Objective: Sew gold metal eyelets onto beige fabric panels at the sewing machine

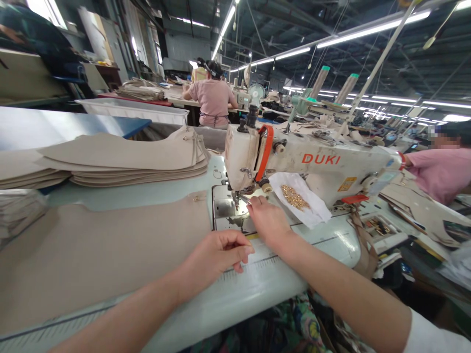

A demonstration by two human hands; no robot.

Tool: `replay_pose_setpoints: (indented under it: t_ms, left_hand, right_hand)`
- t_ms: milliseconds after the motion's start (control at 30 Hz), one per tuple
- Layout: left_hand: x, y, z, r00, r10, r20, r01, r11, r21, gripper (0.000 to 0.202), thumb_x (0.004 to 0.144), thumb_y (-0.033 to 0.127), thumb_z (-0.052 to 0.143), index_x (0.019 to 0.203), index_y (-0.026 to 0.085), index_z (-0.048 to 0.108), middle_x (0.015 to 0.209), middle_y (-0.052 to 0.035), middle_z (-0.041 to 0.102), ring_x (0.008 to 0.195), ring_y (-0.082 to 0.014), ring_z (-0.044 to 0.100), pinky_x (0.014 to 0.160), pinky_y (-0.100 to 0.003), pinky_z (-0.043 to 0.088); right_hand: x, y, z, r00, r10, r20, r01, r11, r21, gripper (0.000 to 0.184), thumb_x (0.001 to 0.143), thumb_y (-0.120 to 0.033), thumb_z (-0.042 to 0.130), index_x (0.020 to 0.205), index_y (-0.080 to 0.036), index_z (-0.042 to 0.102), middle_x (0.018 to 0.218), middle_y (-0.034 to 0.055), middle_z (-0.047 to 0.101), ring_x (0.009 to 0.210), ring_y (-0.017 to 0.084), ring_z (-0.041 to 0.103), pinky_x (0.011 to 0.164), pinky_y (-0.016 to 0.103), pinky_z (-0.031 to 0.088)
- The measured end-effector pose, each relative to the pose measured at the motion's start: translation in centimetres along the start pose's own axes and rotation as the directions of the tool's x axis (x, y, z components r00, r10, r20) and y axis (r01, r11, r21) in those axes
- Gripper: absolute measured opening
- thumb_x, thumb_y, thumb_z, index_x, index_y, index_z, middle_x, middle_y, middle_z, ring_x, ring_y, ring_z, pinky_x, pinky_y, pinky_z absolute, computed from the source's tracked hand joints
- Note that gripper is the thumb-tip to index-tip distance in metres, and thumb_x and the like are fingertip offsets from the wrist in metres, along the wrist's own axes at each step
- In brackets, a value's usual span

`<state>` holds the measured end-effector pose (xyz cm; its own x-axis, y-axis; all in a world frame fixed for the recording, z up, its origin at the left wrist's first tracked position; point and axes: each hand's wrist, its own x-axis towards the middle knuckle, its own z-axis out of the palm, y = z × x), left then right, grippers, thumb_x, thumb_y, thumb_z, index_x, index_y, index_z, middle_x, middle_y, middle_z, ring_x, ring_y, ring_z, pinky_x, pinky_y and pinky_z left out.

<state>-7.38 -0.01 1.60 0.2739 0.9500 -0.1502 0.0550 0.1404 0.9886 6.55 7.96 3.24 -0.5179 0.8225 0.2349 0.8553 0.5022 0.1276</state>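
Observation:
My right hand is closed around a slim, tweezers-like metal tool, mostly hidden by the fingers. Its tip points at the needle area of a white sewing machine marked DUKI. Just in front of the needle plate, my left hand hovers with curled fingers, thumb and forefinger together. Whether anything thin is pinched there, I cannot make out. A beige fabric panel lies flat left of the machine, with a small gold-coloured fitting at its far right corner.
Small gold-coloured metal pieces sit on white paper beside the machine. Stacked beige panels lie behind the flat one. A parts tray stands at right. Co-workers in pink sit ahead and at right.

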Motion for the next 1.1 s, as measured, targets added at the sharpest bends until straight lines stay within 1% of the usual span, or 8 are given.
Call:
replay_pose_setpoints:
  t_ms: [167, 367, 533, 633, 733, 833, 1100]
  left_hand:
    - [-0.2, 0.4, 0.1, 1.0, -0.017, -0.002, 0.017, 1.0, -0.016, 0.022, 0.069, 0.037, 0.067, 0.067, 0.016, 0.061, 0.06, 0.0035, 0.058, 0.052, -0.0088, 0.051, 0.056, -0.023, 0.045]
    - [-0.2, 0.1, 0.1, 1.0, -0.021, 0.0, 0.021, 1.0, -0.012, 0.019, 0.071, 0.035, 0.066, 0.068, 0.017, 0.061, 0.06, 0.004, 0.059, 0.052, -0.0084, 0.052, 0.054, -0.022, 0.043]
    - [-0.2, -0.1, 0.0, 1.0, -0.001, 0.011, 0.001, 1.0, -0.015, 0.019, 0.073, 0.034, 0.066, 0.069, 0.016, 0.062, 0.061, 0.004, 0.059, 0.052, -0.0082, 0.052, 0.056, -0.022, 0.044]
    - [-0.2, 0.2, 0.0, 1.0, -0.009, 0.002, 0.009, 1.0, -0.012, 0.02, 0.072, 0.035, 0.066, 0.067, 0.016, 0.061, 0.06, 0.004, 0.058, 0.051, -0.0082, 0.051, 0.055, -0.022, 0.043]
    - [-0.2, 0.6, 0.2, 1.0, -0.02, -0.003, 0.02, 1.0, -0.011, 0.021, 0.07, 0.036, 0.067, 0.067, 0.016, 0.061, 0.06, 0.0039, 0.058, 0.051, -0.0082, 0.051, 0.054, -0.022, 0.042]
    - [-0.3, 0.7, 0.2, 1.0, -0.03, -0.004, 0.03, 1.0, -0.01, 0.021, 0.068, 0.037, 0.067, 0.068, 0.016, 0.062, 0.06, 0.0038, 0.058, 0.051, -0.0083, 0.05, 0.055, -0.022, 0.042]
    - [-0.6, 1.5, 0.4, 0.997, -0.061, -0.048, 0.061, 0.998, 0.014, 0.024, 0.065, 0.04, 0.068, 0.066, 0.017, 0.062, 0.059, 0.0038, 0.057, 0.051, -0.0095, 0.051, 0.056, -0.024, 0.041]
  right_hand:
    - [-0.3, 0.1, -0.4, 0.999, -0.034, 0.024, 0.035, 0.999, -0.011, 0.023, 0.097, -0.017, 0.032, 0.103, -0.014, 0.054, 0.099, 0.0123, 0.061, 0.079, 0.021, 0.065, 0.061, 0.029, 0.049]
    - [-0.1, -0.3, -0.9, 0.997, -0.044, 0.067, 0.045, 0.999, -0.018, 0.022, 0.089, -0.006, 0.038, 0.102, -0.013, 0.055, 0.098, 0.0128, 0.061, 0.078, 0.022, 0.066, 0.061, 0.031, 0.05]
    - [-0.3, -0.3, -1.1, 0.995, -0.05, 0.09, 0.052, 0.998, -0.021, 0.021, 0.089, -0.006, 0.04, 0.1, -0.012, 0.056, 0.097, 0.0121, 0.062, 0.077, 0.022, 0.066, 0.061, 0.03, 0.049]
    - [-0.4, 0.1, -1.1, 0.994, -0.066, 0.09, 0.069, 0.997, -0.022, 0.019, 0.09, -0.008, 0.04, 0.1, -0.013, 0.056, 0.098, 0.0109, 0.062, 0.078, 0.021, 0.065, 0.062, 0.03, 0.048]
    - [-0.5, 0.6, -1.0, 0.995, -0.065, 0.079, 0.068, 0.997, -0.026, 0.021, 0.096, -0.017, 0.035, 0.103, -0.014, 0.055, 0.099, 0.0113, 0.062, 0.078, 0.021, 0.065, 0.061, 0.03, 0.048]
    - [-0.3, 1.1, -0.8, 0.994, -0.076, 0.078, 0.078, 0.997, -0.029, 0.026, 0.098, -0.024, 0.032, 0.106, -0.014, 0.054, 0.101, 0.0123, 0.061, 0.079, 0.021, 0.065, 0.06, 0.03, 0.047]
    - [0.8, 2.2, -0.5, 0.985, -0.152, 0.085, 0.155, 0.987, -0.031, 0.03, 0.099, -0.029, 0.029, 0.108, -0.016, 0.055, 0.102, 0.0111, 0.061, 0.085, 0.02, 0.064, 0.064, 0.028, 0.045]
